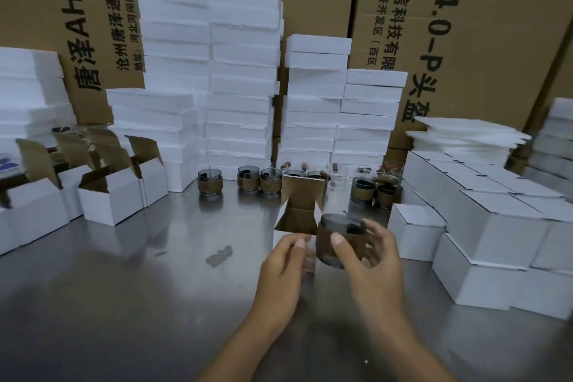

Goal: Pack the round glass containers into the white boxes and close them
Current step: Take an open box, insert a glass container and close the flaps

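Just below centre frame, the left hand [283, 260] is steadying the open white box [299, 217] (flaps up, for access) while the right hand [369, 254] is gripping a glass container [336, 239] beside its mouth.

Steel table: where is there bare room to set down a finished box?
Bare steel table lies wide between the open white boxes on the left and the left hand. A narrower strip runs before the glass containers. The right side is crowded with closed white boxes.

The shiny steel desk [124, 288] gives passing room front-left. Closed white cardboard boxes [483, 226] wall the right; open-flapped white boxes [111, 198] the left.
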Motion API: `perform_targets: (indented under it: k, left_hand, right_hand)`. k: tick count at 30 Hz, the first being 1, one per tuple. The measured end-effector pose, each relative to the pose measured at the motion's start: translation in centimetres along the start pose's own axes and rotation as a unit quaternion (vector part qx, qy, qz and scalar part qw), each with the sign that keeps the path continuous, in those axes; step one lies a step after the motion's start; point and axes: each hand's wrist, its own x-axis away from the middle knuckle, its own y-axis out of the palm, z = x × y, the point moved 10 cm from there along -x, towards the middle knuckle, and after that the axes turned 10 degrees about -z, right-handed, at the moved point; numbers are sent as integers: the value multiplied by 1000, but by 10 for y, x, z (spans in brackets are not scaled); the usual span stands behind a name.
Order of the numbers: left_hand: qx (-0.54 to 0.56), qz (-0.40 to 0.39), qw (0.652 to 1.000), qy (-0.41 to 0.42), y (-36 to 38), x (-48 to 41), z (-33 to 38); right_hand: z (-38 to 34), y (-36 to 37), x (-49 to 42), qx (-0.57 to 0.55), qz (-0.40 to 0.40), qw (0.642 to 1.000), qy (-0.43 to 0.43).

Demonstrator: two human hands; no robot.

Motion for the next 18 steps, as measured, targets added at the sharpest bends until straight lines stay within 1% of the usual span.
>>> perform_targets:
  k: [3, 6, 12, 18]
  left_hand:
    - [19, -76, 997, -28, 19, 4, -5]
    - [32, -104, 993, -45, 27, 7, -8]
    - [80, -71, 992, -59, 21, 8, -10]
    - [70, -49, 995, -40, 16, 7, -7]
  right_hand:
    - [11, 4, 10, 27, -28, 999, 11]
    - [14, 7, 12, 33, -55, 998, 16]
    - [20, 20, 13, 53, -107, 993, 6]
    - [28, 22, 11, 39, -109, 993, 26]
